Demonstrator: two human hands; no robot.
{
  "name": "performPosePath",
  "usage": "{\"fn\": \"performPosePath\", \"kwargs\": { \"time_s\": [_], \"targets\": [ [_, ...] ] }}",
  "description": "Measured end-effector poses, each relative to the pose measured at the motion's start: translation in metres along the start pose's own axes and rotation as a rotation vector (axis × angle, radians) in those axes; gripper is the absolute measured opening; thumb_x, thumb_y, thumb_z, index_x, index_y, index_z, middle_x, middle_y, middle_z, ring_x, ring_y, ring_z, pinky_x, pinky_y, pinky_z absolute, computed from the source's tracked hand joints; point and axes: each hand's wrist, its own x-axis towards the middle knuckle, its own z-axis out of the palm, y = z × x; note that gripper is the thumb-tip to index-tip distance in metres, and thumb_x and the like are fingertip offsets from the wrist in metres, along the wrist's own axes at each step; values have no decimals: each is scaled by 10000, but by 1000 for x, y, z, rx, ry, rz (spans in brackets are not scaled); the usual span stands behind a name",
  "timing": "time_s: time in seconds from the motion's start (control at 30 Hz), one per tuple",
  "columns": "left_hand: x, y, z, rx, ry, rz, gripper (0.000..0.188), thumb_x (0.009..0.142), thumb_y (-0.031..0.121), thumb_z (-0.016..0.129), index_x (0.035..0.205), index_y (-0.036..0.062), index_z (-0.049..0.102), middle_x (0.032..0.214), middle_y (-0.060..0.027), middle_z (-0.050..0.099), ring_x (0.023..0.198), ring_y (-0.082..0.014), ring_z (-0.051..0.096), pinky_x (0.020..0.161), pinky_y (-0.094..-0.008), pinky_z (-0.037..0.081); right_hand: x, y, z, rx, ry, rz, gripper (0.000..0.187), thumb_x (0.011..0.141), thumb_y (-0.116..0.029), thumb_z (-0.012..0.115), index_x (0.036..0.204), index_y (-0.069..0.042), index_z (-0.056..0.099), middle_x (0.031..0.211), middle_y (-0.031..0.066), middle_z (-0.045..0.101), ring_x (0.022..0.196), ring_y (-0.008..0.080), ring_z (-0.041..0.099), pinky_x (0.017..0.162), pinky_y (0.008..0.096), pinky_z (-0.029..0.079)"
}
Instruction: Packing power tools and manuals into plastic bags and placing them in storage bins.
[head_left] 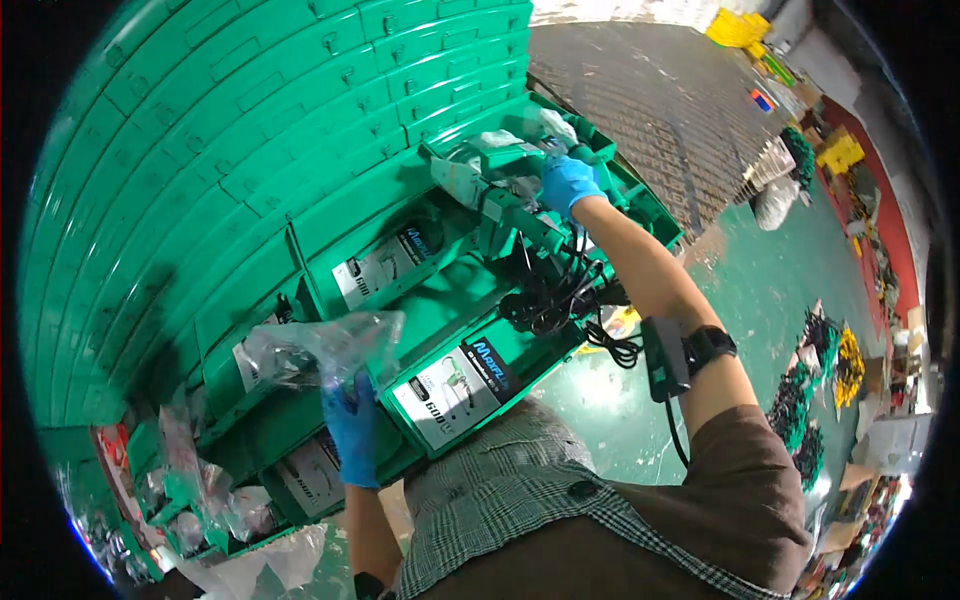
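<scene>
My left hand [351,435], in a blue glove, is closed on a crumpled clear plastic bag [325,345] held above the open green cases. My right hand [570,184], in a blue glove too, reaches to a far green case with its fingers bent down among green plastic parts [505,205] and plastic wrapping [460,182]. What those fingers grip is hidden. Below that hand lies a tangle of black cables [548,300]. Printed cards in black and white lie in the cases, one card [450,395] close to my body and another card [378,268] farther off.
Stacked green cases [240,90] rise like a wall at the left and back. At lower left are more wrapped parts [240,510]. A wooden pallet [660,110] lies behind on the right. Bundles of green and black cords [805,390] rest on the green floor.
</scene>
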Motion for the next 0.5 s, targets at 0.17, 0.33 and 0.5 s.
{"fn": "performPosePath", "kwargs": {
  "time_s": [0.17,0.33,0.5],
  "targets": [
    [-20,-25,-3,-166,35,-116,342,804,2,564,1140,-30,511,1067,-101,583,866,-159,542,749,-295,451,47,32,-10,-63,-162,-168,313,817,-233,538,1055,-49,623,911,147,663,776,274,651,660,366,518],
    [-8,-48,-38,49,89,-176,444,788,-21,560,1223,-6,471,1134,-133,560,903,-161,544,794,-305,453,-6,32,-88,1358,-271,187,336,833,-326,568,812,0,648,613,33,571,394,77,411,359,220,281],
    [49,-34,-69,408,173,192,646,795,98,605,1366,42,306,1288,-208,446,1119,-310,503,908,-367,422,-128,28,-115,1869,-509,171,429,870,-327,504,1085,42,532,651,43,533,395,52,371,360,192,276]
  ]
}}
